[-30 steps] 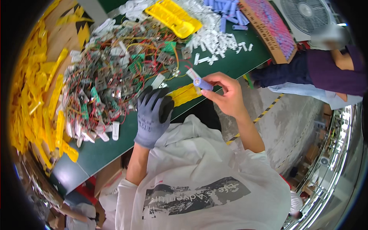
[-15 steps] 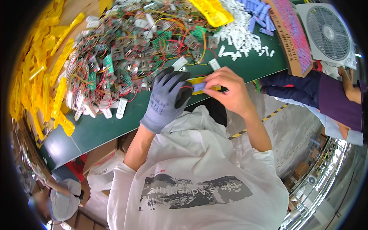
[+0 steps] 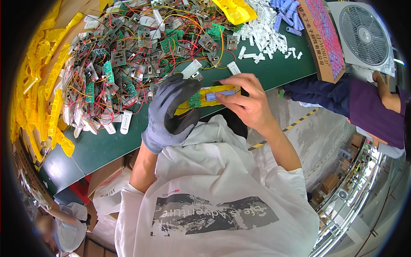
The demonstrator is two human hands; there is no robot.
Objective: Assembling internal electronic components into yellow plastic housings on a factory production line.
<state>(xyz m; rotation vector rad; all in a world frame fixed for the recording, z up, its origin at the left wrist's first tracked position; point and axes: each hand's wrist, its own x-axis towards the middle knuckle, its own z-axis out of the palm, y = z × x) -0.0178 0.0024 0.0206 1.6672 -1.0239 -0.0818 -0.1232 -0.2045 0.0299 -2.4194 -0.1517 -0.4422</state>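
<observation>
A translucent yellow plastic shell lies at the table's near edge, with a green circuit board and a purple-blue battery cell in it. My left hand, in a grey-and-black glove, curves around the shell's left end with thumb and fingers wide apart. At the other end, my bare right hand has its fingertips on the battery cell, though part of that contact is hidden. A thin red wire runs to the upper finger.
Beyond my hands spreads a heap of wired circuit boards. Yellow shells pile up at left. White plastic parts, loose battery cells, a cardboard box of cells and a fan stand toward the right. A person is at right, another lower left.
My left hand has shifted left and opened, baring the circuit board in the shell. My right hand's upper finger has lifted away from the thumb. The view has shifted slightly.
</observation>
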